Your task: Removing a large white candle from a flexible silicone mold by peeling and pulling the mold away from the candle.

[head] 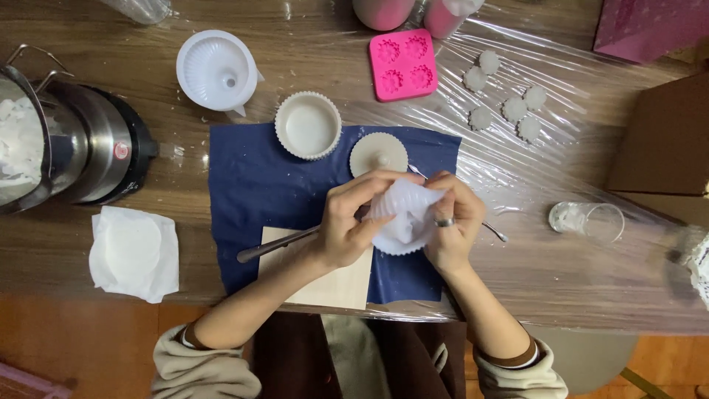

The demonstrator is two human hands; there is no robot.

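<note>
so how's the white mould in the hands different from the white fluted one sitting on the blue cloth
The white mould in the hands is squeezed out of shape between the left hand and right hand; the fluted mould on the blue cloth rests round, upright and untouched, its inside showing. Both are white with ridged edges.

This looks like a home craft corner for wax or soap casting: a wooden desk (74, 266) covered with clear plastic film (561, 258), a pink flower mould (402, 64), small white cast flowers (515, 109), and a steel melting pot (66, 148) of white flakes.
</note>
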